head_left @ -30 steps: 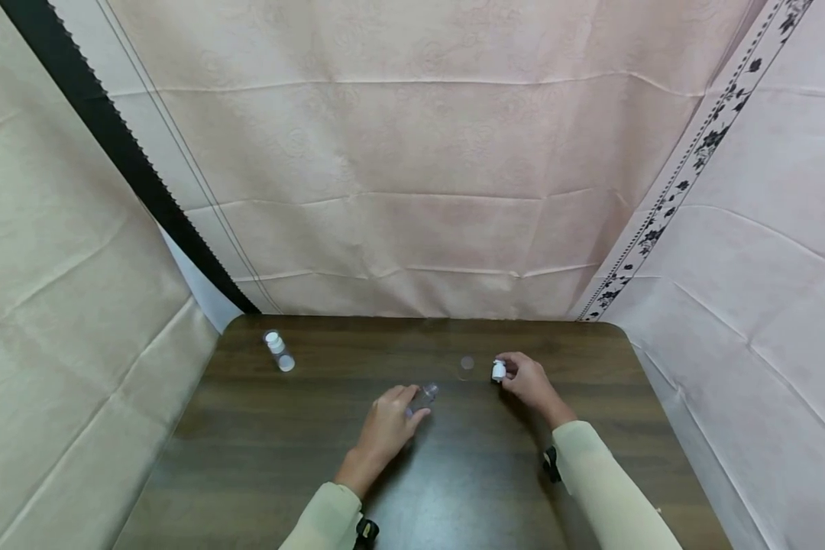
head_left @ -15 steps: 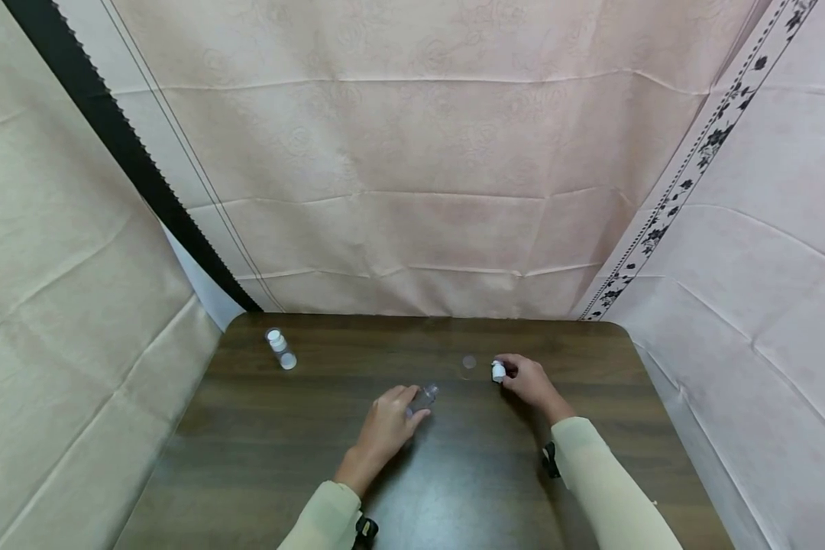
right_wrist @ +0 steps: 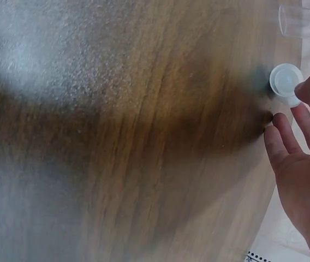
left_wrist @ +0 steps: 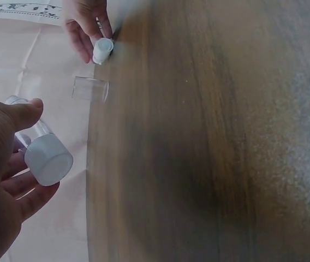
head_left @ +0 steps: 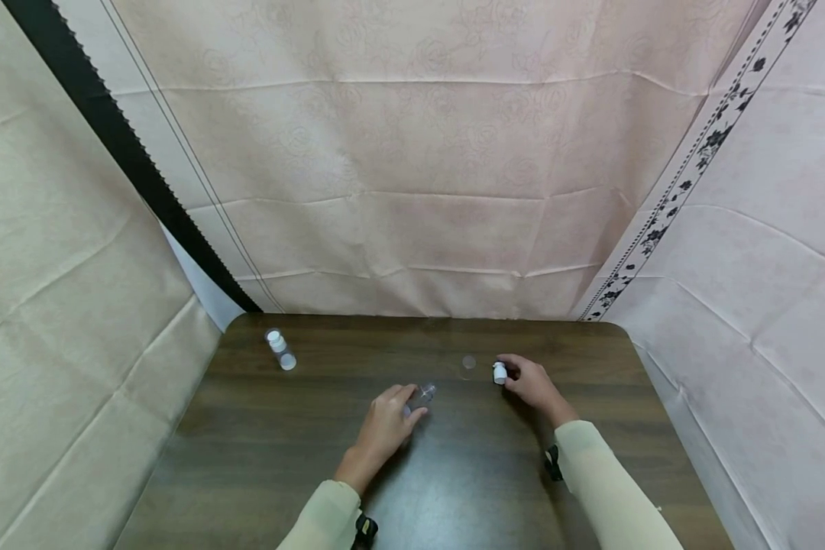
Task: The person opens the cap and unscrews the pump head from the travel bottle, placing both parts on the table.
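Note:
My left hand [head_left: 383,424] holds a small clear bottle [head_left: 422,397] tilted over the middle of the table. Its white end [left_wrist: 49,160] shows large in the left wrist view, with thumb and fingers around the clear body. Farther right, my right hand [head_left: 532,386] pinches a small white cap-like piece [head_left: 499,373] between thumb and fingers. In the right wrist view this white piece [right_wrist: 286,82] shows a round, ringed end. Between the hands, nearer the white piece, stands a clear cylindrical cover [head_left: 469,363].
At the table's back left stands another small bottle [head_left: 280,350] with white ends and a clear body. The brown wooden table [head_left: 282,451] meets a pale cloth curtain [head_left: 399,229] at its back edge, with more cloth at both sides.
Over the last half second my left hand and the clear bottle shift very slightly left, and the right hand with the white piece slightly right. Both keep their hold.

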The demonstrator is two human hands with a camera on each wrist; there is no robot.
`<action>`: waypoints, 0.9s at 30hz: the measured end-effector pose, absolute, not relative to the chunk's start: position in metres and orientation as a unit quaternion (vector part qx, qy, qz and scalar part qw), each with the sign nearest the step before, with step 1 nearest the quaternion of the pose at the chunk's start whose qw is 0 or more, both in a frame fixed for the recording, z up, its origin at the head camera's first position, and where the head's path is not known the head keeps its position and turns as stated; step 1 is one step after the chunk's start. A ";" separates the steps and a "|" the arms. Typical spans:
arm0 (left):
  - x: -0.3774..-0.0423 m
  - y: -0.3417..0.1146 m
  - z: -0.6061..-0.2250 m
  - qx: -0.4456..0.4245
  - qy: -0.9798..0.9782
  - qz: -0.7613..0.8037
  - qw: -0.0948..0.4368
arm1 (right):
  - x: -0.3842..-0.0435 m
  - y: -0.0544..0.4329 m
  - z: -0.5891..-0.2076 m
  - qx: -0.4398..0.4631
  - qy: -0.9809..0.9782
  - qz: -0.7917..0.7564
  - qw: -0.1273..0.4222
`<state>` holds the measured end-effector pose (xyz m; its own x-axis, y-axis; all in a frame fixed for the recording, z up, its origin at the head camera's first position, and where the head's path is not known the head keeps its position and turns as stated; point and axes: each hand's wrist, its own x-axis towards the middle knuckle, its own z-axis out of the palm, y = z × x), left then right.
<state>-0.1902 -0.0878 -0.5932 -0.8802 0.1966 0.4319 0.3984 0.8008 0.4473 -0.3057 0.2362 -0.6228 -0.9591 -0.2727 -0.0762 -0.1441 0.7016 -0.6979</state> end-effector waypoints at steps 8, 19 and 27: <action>-0.202 -0.087 -0.589 -0.156 -0.921 -0.293 0.201 | -0.302 0.240 -0.622 -0.101 0.911 -0.389 0.093; -0.229 -0.085 -0.578 -0.145 -0.923 -0.295 0.199 | -0.291 0.244 -0.614 -0.087 0.903 -0.416 0.060; -0.253 -0.080 -0.572 -0.116 -0.921 -0.322 0.188 | -0.285 0.247 -0.606 -0.093 0.910 -0.404 -0.032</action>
<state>-0.2525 -0.0800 -0.5720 -0.9024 0.0928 0.4208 0.3347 0.7660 0.5488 -0.2846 0.2466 -0.6059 -0.9808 -0.1425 0.1335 -0.1946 0.6568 -0.7285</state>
